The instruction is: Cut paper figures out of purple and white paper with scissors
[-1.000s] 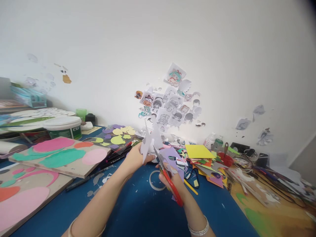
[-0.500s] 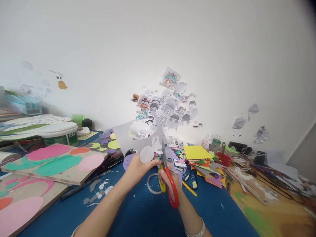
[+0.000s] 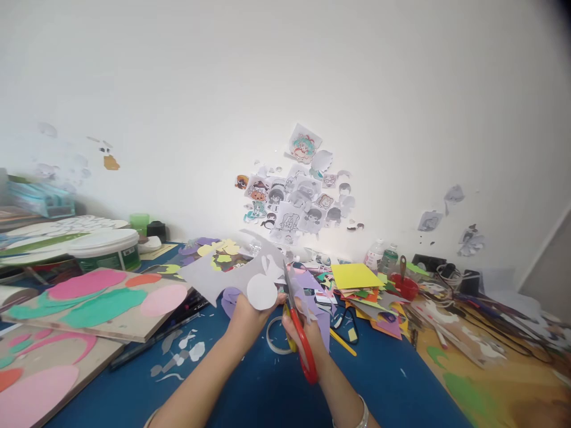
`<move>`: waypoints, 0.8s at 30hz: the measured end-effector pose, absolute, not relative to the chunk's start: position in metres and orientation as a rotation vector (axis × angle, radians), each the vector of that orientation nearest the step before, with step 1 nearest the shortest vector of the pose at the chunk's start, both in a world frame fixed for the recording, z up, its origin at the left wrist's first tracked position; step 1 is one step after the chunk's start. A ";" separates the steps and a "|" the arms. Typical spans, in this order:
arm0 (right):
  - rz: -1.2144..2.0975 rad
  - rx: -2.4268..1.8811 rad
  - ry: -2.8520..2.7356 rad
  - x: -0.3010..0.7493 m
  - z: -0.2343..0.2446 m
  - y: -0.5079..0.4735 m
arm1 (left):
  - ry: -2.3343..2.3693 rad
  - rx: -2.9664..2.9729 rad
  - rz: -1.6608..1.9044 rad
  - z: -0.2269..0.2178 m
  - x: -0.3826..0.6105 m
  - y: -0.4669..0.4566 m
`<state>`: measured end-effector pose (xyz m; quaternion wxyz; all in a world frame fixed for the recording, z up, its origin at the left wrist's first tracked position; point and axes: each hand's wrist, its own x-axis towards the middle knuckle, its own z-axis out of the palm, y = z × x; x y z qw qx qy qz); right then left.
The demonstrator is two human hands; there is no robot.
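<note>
My left hand (image 3: 247,317) is closed on a pale lilac sheet of paper (image 3: 223,274), held flat above the blue table (image 3: 250,386); a round lobe of the sheet hangs over my fingers. My right hand (image 3: 307,333) grips red-and-yellow scissors (image 3: 300,336), their blades pointing up at the sheet's right edge. A purple paper piece (image 3: 312,291) lies right behind the scissors. A roll of clear tape (image 3: 277,336) sits on the table just under my hands.
Boards with pink, green and orange cut-outs (image 3: 98,297) fill the left side, with a white tub (image 3: 104,249) behind. A stack of coloured paper (image 3: 361,282), a red cup (image 3: 404,285), bottles and cables clutter the right. Paper scraps (image 3: 178,356) lie at the front left.
My left hand has turned the lilac sheet from upright to lying flat and spread to the left. The scissors have stayed at its right edge, and both hands have dropped slightly.
</note>
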<state>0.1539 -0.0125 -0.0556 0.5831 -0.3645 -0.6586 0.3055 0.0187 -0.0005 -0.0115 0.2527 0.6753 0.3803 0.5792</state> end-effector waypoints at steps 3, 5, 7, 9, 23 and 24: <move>0.703 -0.827 -1.561 0.153 -0.054 -0.014 | 1.087 1.896 1.692 -0.008 0.023 -0.007; 0.698 -0.805 -1.585 0.154 -0.051 -0.016 | 1.123 1.876 1.750 -0.004 0.026 -0.011; 0.706 -0.815 -1.614 0.154 -0.046 -0.020 | 1.133 1.848 1.749 -0.002 0.028 -0.014; 0.710 -0.843 -1.657 0.156 -0.040 -0.024 | 1.085 1.829 1.709 0.000 0.029 -0.015; 0.800 -0.814 -1.643 0.162 -0.049 -0.014 | 1.072 1.882 1.548 0.007 0.022 -0.009; 0.817 -0.814 -1.630 0.162 -0.049 -0.015 | 1.066 1.890 1.528 0.007 0.021 -0.007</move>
